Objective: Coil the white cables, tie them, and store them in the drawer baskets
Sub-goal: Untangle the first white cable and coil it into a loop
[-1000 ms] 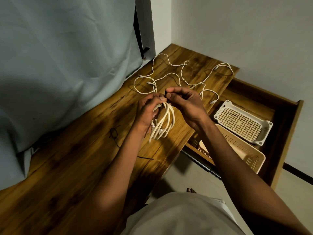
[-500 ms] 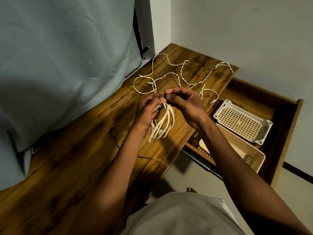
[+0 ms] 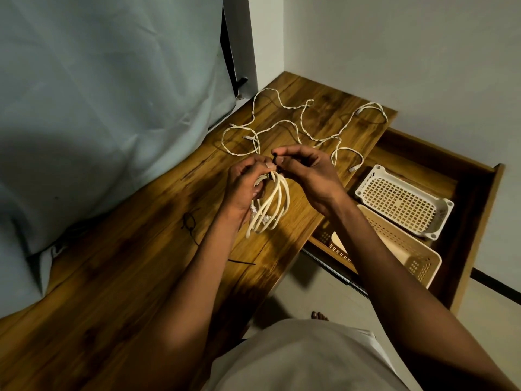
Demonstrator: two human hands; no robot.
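A coiled white cable [image 3: 270, 206] hangs in loops above the wooden desk [image 3: 141, 277], its top bunched in my left hand [image 3: 244, 184]. My right hand [image 3: 307, 173] pinches a small black tie [image 3: 275, 160] at the top of the coil, fingertips touching those of the left hand. Loose white cables [image 3: 296, 122] lie spread and twisted on the far end of the desk. An open drawer [image 3: 479, 210] to the right holds a white basket [image 3: 403, 201] and a beige basket [image 3: 400, 249], part hidden by my right forearm.
Thin black ties [image 3: 190, 221] lie on the desk left of my arms. A pale curtain [image 3: 98, 108] hangs along the desk's left side. White walls meet in the far corner. My foot [image 3: 318, 316] shows on the floor below the desk edge.
Both hands have stayed at the top of the coil; only slight finger shifts around the black tie. The coil hangs as before.
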